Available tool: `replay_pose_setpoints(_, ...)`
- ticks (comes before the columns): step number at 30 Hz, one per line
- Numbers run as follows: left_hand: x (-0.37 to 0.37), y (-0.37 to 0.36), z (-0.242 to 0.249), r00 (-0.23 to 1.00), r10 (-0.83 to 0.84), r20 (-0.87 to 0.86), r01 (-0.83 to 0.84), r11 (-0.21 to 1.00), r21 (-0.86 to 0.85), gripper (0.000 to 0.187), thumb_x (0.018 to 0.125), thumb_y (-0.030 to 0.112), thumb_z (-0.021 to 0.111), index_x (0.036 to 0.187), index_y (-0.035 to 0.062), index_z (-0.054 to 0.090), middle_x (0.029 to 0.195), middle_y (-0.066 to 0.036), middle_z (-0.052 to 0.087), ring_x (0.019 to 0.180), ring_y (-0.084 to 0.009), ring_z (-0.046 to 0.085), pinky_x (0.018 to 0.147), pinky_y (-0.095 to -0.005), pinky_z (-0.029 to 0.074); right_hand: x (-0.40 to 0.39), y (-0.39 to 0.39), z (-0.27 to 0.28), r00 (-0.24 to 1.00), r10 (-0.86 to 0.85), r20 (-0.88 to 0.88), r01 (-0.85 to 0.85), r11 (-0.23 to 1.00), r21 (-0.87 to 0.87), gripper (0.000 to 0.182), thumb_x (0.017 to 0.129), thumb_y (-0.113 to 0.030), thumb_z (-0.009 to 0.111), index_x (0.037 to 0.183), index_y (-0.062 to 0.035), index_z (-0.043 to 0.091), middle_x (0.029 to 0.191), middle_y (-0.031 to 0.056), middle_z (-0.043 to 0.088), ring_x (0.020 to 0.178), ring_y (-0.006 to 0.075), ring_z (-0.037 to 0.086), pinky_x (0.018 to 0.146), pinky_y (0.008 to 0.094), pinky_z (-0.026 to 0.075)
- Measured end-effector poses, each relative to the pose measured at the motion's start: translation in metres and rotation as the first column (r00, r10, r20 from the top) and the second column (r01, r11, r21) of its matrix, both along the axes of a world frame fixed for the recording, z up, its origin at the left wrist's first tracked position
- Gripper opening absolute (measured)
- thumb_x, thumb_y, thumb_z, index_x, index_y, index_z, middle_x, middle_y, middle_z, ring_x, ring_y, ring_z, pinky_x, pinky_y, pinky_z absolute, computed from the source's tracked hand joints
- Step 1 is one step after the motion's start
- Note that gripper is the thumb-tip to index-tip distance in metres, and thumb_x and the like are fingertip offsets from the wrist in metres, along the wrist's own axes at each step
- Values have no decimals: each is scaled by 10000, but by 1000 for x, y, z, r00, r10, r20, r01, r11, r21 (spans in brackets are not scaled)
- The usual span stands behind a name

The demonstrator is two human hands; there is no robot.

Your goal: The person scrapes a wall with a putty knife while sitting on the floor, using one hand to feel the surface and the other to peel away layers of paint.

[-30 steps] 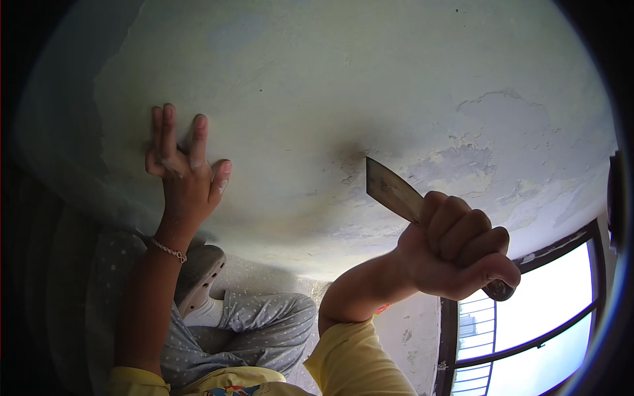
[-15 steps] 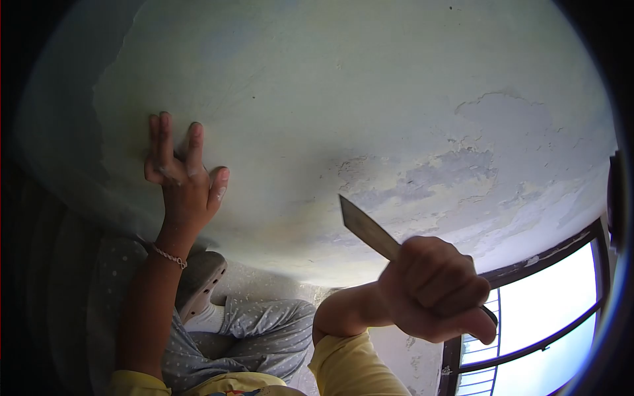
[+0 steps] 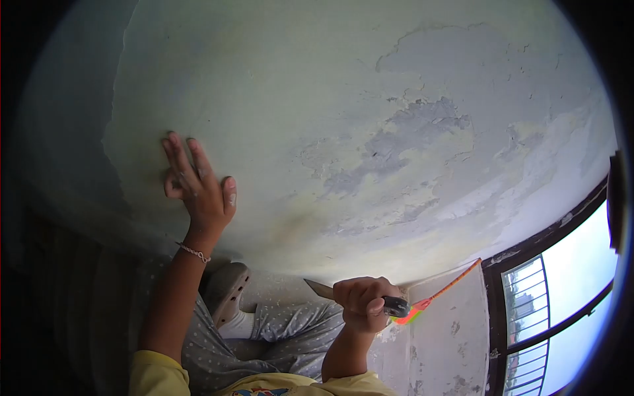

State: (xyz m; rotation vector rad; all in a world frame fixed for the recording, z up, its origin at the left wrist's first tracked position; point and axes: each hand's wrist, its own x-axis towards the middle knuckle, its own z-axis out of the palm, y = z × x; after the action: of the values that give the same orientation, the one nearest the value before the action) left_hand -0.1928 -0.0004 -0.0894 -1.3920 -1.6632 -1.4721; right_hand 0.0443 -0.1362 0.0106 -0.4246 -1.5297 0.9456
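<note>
My left hand (image 3: 203, 185) rests against the pale, peeling wall (image 3: 264, 86), its fingers spread and nothing in them. White dust marks some of its fingers, and a braided bracelet (image 3: 193, 252) circles the wrist. Low in front of my body, my right hand (image 3: 362, 300) is closed around a knife (image 3: 319, 288) with a slanted metal blade. The blade points left, apart from the wall, and the dark handle end sticks out on the right side of the fist. Rough grey patches (image 3: 376, 152) show where paint has come off the wall.
My bent legs in grey dotted trousers (image 3: 290, 330) and a grey clog (image 3: 228, 290) are below the wall. At the right is a dark-framed window (image 3: 495, 310) with bars. An orange striped stick (image 3: 456, 280) with a bright orange and green end leans in the corner.
My right hand with the knife has moved down and left, away from the window. The left hand sits slightly lower and further right in view. The camera view has shifted, showing the striped stick.
</note>
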Motion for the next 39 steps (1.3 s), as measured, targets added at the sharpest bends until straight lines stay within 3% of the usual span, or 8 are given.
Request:
replay_pose_setpoints(6, 77, -6, 35, 936, -45, -349, 57, 998, 24, 693, 977, 474, 293, 1480, -3, 285, 1534, -245, 270, 1436, -380, 227, 1023, -463, 157, 67, -58, -56, 912, -363, -192, 187, 783, -594, 420, 877, -240, 632, 605, -131, 330, 470, -17, 286, 407, 97, 221, 438, 300, 189)
replay_pose_setpoints(12, 101, -26, 43, 703, -253, -665, 284, 957, -64, 677, 922, 438, 461, 1481, 77, 341, 1560, -133, 285, 1439, -300, 256, 1048, -475, 141, 131, -98, -40, 869, -465, -168, 370, 838, -401, 417, 822, -391, 660, 771, -81, 387, 494, -7, 309, 399, 85, 258, 396, 265, 193)
replay_pose_setpoints(17, 79, -37, 59, 979, -46, -199, 2, 976, -218, 672, 921, 450, 444, 1509, 156, 302, 1601, -14, 208, 1460, -245, 213, 1060, -464, 97, 157, -108, -50, 633, -737, -235, 604, 661, -446, 417, 924, -442, 599, 938, -130, 323, 509, -6, 324, 391, 74, 284, 355, 228, 212)
replay_pose_setpoints(21, 100, -52, 68, 949, -163, -269, 95, 964, -248, 677, 943, 399, 402, 1517, 77, 243, 1603, -100, 175, 1474, -309, 152, 1045, -473, 115, 163, -111, -50, 610, -792, -22, 675, 533, -511, 354, 936, -366, 623, 877, -88, 412, 554, 31, 463, 408, 104, 421, 363, 236, 313)
replay_pose_setpoints(23, 98, -51, 59, 819, -28, -572, -126, 966, -227, 700, 945, 420, 387, 1528, 79, 201, 1612, -123, 116, 1480, -312, 124, 1038, -484, 115, 162, -107, -46, 613, -789, 39, 699, 519, -492, 356, 930, -366, 633, 875, -67, 447, 592, 58, 522, 437, 116, 469, 394, 241, 355)
replay_pose_setpoints(26, 96, -41, 60, 965, 118, -234, -175, 955, -239, 686, 943, 436, 388, 1525, 106, 237, 1606, -113, 156, 1471, -316, 159, 1039, -470, 97, 175, -108, -59, 639, -767, 56, 688, 538, -487, 345, 914, -338, 662, 880, -27, 517, 676, 116, 628, 504, 137, 549, 482, 253, 443)
replay_pose_setpoints(30, 119, -48, 56, 967, -10, -256, -39, 982, -185, 678, 955, 445, 367, 1526, 106, 233, 1608, -104, 154, 1474, -306, 152, 1032, -479, 113, 174, -115, -52, 699, -714, -46, 626, 642, -442, 296, 911, -271, 671, 915, -25, 507, 716, 118, 635, 534, 140, 565, 491, 252, 449)
replay_pose_setpoints(39, 89, -40, 66, 865, 225, -448, -311, 942, -127, 689, 961, 510, 302, 1535, 140, 217, 1607, -21, 185, 1482, -279, 140, 979, -471, 151, 191, -110, -49, 739, -665, -107, 522, 666, -533, 194, 920, -146, 629, 917, -51, 460, 589, 87, 554, 471, 141, 515, 454, 242, 402)
